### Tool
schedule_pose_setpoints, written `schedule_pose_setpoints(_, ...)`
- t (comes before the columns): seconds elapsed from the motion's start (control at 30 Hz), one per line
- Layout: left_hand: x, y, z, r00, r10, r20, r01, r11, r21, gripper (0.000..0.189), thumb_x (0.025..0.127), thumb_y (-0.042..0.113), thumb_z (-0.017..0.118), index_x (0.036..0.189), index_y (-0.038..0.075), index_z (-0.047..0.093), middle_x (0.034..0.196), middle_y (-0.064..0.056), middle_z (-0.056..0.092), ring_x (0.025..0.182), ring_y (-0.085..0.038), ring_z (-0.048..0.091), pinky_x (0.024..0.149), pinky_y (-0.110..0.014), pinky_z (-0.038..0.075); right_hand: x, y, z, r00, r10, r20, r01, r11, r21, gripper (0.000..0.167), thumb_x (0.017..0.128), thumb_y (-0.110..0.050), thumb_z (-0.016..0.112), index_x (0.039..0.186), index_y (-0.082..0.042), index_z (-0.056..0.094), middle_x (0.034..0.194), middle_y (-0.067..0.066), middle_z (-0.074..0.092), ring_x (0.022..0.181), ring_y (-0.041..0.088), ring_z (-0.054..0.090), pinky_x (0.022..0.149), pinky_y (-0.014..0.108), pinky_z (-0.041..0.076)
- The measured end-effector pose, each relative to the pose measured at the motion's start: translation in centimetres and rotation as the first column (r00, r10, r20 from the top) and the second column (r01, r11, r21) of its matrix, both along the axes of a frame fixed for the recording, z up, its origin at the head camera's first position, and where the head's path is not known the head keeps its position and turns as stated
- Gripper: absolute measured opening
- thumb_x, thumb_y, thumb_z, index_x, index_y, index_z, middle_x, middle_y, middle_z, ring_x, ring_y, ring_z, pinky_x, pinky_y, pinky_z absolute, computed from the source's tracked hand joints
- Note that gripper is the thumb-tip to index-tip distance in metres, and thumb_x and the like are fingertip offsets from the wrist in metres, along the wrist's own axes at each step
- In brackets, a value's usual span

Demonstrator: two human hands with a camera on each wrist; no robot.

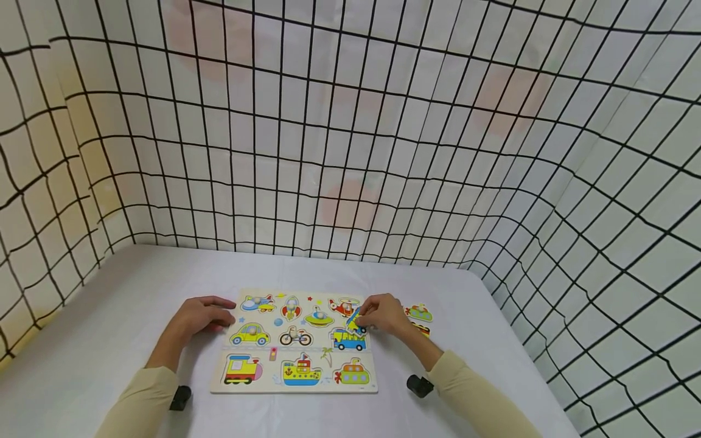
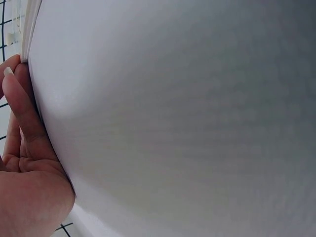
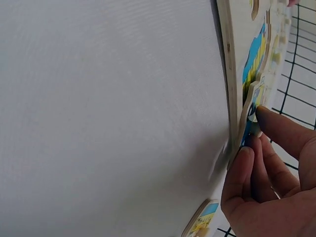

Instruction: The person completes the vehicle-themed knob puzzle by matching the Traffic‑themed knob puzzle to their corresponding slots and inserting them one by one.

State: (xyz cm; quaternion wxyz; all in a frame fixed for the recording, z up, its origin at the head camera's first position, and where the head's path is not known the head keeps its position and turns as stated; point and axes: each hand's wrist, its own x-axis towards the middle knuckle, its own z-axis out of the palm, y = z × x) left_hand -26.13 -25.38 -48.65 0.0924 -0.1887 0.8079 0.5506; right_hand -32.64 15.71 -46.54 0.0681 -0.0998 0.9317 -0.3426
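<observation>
A wooden puzzle board printed with vehicles lies flat on the white table. Over its right side my right hand pinches a blue and yellow bus puzzle piece by its knob, between thumb and fingers. The piece is tilted and overlaps the printed bus recess. In the right wrist view, the bus piece leans against the board's edge area beside the blue and yellow bus picture. My left hand rests at the board's left edge, fingers loosely extended; its fingertips are right at that edge.
Right of the board, partly behind my right forearm, lie a green submarine piece and a red and yellow piece. Knobbed pieces such as the car and the bicycle sit in the board. Black wire grid walls surround the table.
</observation>
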Motion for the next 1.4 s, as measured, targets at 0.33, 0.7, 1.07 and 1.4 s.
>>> schedule_pose_setpoints(0.33, 0.1, 0.0, -0.1, 1.0, -0.002, -0.01, 0.002, 1.0, 0.0, 0.05, 0.082, 0.017, 0.077, 0.128, 0.001, 0.067, 0.109, -0.018, 0.072, 0.07, -0.024, 0.063, 0.068, -0.029, 0.053, 0.3, -0.6, 0.7, 0.999, 0.038, 0.029, -0.039, 0.999, 0.023, 0.01, 0.079, -0.014, 0.084, 0.085, -0.013, 0.076, 0.077, -0.002, 0.068, 0.074, 0.016, 0.057, 0.063, 0.026, 0.045)
schedule_pose_setpoints(0.7, 0.1, 0.1, 0.0, 1.0, -0.004, -0.017, 0.004, 1.0, 0.001, 0.049, 0.081, 0.016, 0.077, 0.127, 0.002, 0.068, 0.111, -0.02, 0.072, 0.07, -0.024, 0.064, 0.069, -0.029, 0.054, 0.5, -0.4, 0.4, 1.0, 0.008, 0.008, -0.008, 1.0, 0.027, 0.021, 0.077, -0.02, 0.088, 0.088, -0.01, 0.073, 0.073, 0.0, 0.064, 0.068, 0.015, 0.055, 0.062, 0.027, 0.042)
schedule_pose_setpoints(1.07, 0.1, 0.0, -0.3, 1.0, -0.013, -0.023, 0.013, 1.0, -0.004, 0.047, 0.085, 0.017, 0.076, 0.128, 0.001, 0.067, 0.103, -0.012, 0.073, 0.069, -0.018, 0.062, 0.064, -0.026, 0.052, 0.6, -0.1, -0.2, 0.999, 0.034, 0.004, -0.034, 0.999, -0.018, 0.014, 0.077, -0.015, 0.087, 0.085, -0.012, 0.076, 0.075, -0.002, 0.067, 0.069, 0.014, 0.056, 0.059, 0.026, 0.043)
schedule_pose_setpoints(1.4, 0.0, -0.1, -0.2, 0.999, -0.02, -0.031, 0.019, 1.0, -0.017, 0.048, 0.085, 0.018, 0.075, 0.129, 0.001, 0.066, 0.108, -0.017, 0.072, 0.067, -0.018, 0.062, 0.064, -0.027, 0.052, 1.0, -0.5, 0.6, 0.997, 0.075, 0.035, -0.076, 0.997, 0.029, 0.01, 0.08, -0.01, 0.084, 0.088, -0.013, 0.078, 0.079, -0.004, 0.07, 0.074, 0.013, 0.059, 0.064, 0.025, 0.047)
